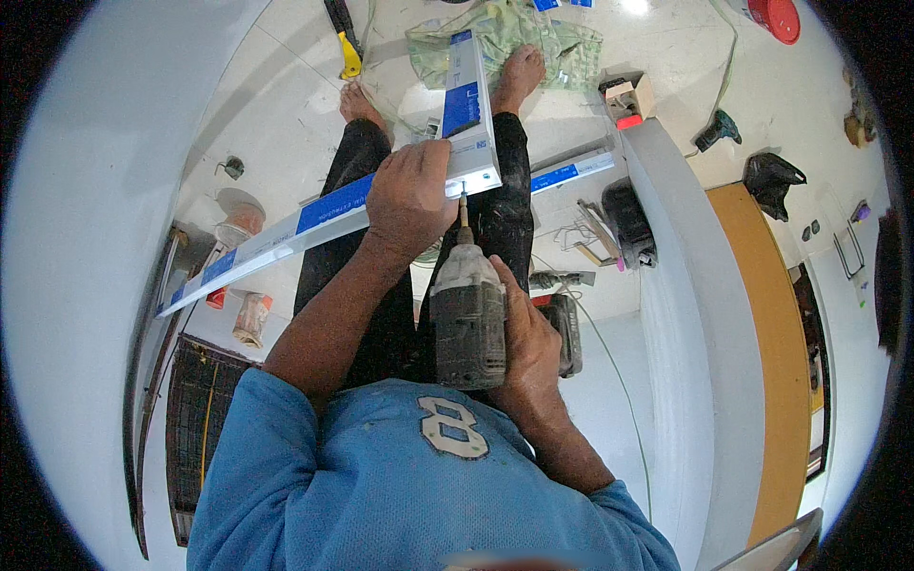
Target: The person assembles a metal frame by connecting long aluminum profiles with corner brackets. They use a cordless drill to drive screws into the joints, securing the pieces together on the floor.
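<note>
My left hand is closed round a long white metal profile with blue protective film, which slants across my legs. At its right end it meets a second, shorter profile in a corner. In my right hand is a worn grey-and-black cordless drill, pointing away from me. The tip of its bit is at the side of the long profile near the corner, just right of my left hand; whether a screw sits there is too small to tell.
Another blue-filmed profile lies beyond my right leg. Green cloth is under the corner's far end. A yellow-and-black tool lies far left, a teal power tool far right. A low white wall runs along the right.
</note>
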`<state>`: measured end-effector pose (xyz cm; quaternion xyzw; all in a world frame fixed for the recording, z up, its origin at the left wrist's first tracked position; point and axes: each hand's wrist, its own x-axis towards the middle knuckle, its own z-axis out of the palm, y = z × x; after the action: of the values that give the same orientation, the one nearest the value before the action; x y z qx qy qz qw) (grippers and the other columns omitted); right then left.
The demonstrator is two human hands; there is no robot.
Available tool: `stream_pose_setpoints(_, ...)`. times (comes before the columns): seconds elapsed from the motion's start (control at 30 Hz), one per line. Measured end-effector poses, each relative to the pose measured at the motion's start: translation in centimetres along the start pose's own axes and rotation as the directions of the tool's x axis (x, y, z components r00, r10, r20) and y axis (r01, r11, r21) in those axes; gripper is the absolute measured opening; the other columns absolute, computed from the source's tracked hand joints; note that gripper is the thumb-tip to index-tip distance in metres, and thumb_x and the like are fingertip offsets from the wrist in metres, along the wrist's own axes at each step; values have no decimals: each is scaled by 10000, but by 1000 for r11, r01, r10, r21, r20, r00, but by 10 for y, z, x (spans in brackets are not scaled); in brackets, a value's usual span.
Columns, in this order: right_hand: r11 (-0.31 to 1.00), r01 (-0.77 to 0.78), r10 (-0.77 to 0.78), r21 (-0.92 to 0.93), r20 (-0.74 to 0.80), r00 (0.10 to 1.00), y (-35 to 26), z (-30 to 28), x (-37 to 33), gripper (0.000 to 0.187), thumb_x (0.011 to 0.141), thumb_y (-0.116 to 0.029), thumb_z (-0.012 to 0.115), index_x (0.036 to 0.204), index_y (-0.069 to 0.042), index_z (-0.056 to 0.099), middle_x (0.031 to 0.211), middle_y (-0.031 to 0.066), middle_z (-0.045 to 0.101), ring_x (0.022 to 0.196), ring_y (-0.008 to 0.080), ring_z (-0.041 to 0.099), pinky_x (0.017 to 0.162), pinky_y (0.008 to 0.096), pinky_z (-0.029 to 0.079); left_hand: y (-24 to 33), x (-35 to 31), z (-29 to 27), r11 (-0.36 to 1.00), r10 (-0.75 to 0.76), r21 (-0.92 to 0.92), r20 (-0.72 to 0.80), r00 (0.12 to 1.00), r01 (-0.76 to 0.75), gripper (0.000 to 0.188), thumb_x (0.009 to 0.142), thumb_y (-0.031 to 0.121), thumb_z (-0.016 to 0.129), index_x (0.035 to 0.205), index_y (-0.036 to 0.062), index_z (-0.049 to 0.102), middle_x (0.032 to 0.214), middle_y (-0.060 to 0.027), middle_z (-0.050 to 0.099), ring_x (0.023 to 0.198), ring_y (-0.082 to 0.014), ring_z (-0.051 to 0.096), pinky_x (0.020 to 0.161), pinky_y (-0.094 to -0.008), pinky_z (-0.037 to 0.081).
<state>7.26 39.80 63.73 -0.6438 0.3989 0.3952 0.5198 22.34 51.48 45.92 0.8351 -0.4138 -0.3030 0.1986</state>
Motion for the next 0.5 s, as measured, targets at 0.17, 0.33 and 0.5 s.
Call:
stream_pose_setpoints(0.17,993,12,-3,118,-71,997,0,5,-3,1024,934,-275,899,1746,-97,301,1445,289,692,1307,403,726,1113,569,592,1,1,0,1000,0,-5,-11,1000,0,496,732,69,850,1176,-27,651,1027,-198,734,974,-389,754,904,-494,613)
stream_pose_setpoints(0.33,978,-3,32,208,-135,990,1,-1,1,966,930,-236,899,1722,-86,367,1469,270,692,1343,386,713,1128,557,586,0,-1,4,1000,-2,6,-16,1000,2,461,758,81,836,1166,-27,651,1033,-200,737,981,-392,756,909,-495,613)
stream_pose_setpoints(0.5,980,77,-41,183,-196,980,17,-19,8,1000,874,-240,910,1725,-115,398,1373,245,741,1226,392,759,1030,483,619,-1,-4,8,1000,-13,11,-10,1000,13,425,780,90,825,1152,-28,655,1029,-199,735,968,-387,754,900,-497,611)
